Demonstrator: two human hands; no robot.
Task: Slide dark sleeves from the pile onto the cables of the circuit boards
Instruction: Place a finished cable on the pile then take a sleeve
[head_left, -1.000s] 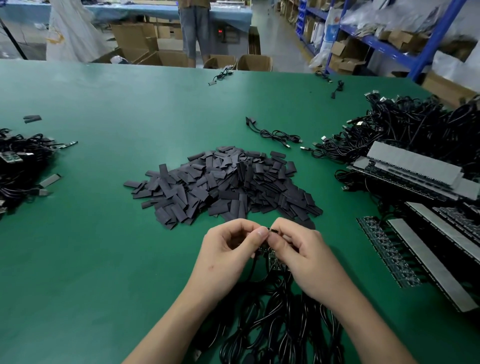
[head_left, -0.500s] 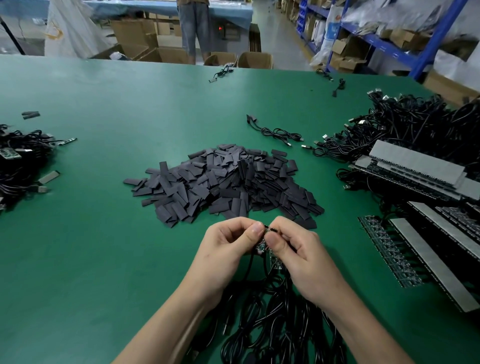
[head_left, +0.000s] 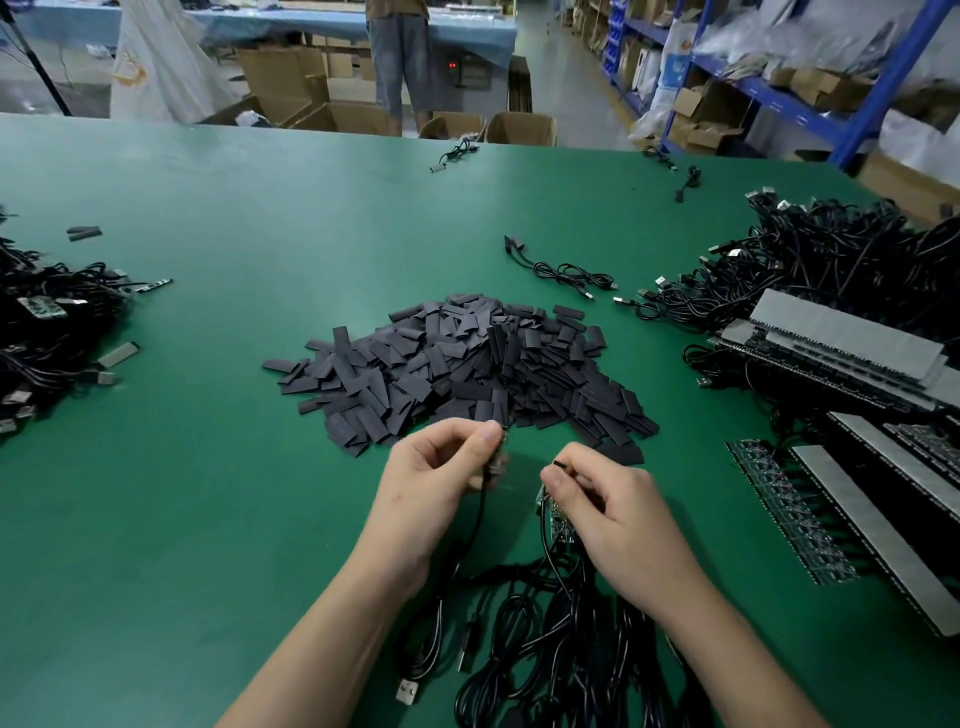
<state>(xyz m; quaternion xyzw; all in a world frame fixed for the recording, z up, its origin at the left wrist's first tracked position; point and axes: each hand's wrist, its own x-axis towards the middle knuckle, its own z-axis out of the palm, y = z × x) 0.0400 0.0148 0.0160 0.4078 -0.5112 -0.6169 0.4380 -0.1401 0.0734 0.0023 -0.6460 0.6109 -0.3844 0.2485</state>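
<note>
A pile of flat dark sleeves (head_left: 467, 369) lies on the green table (head_left: 208, 519) just beyond my hands. My left hand (head_left: 441, 483) pinches the upper end of a black cable (head_left: 470, 540) that hangs down to the table. My right hand (head_left: 608, 509) pinches a thin dark piece between thumb and forefinger, with a small green circuit board (head_left: 556, 519) under its fingers. I cannot tell whether that dark piece is a sleeve or a cable end. A tangle of black cables (head_left: 550, 649) lies between my forearms.
Stacked board panels (head_left: 852, 364) and a heap of black cables (head_left: 810, 260) fill the right side. Another cable heap (head_left: 47, 332) sits at the left edge. A loose cable (head_left: 566, 270) lies behind the sleeves. A person (head_left: 400, 57) and cardboard boxes stand beyond the table.
My hands were pressed together at one point; now they have drawn apart, the left holding the cable end and the right the dark piece over the board.
</note>
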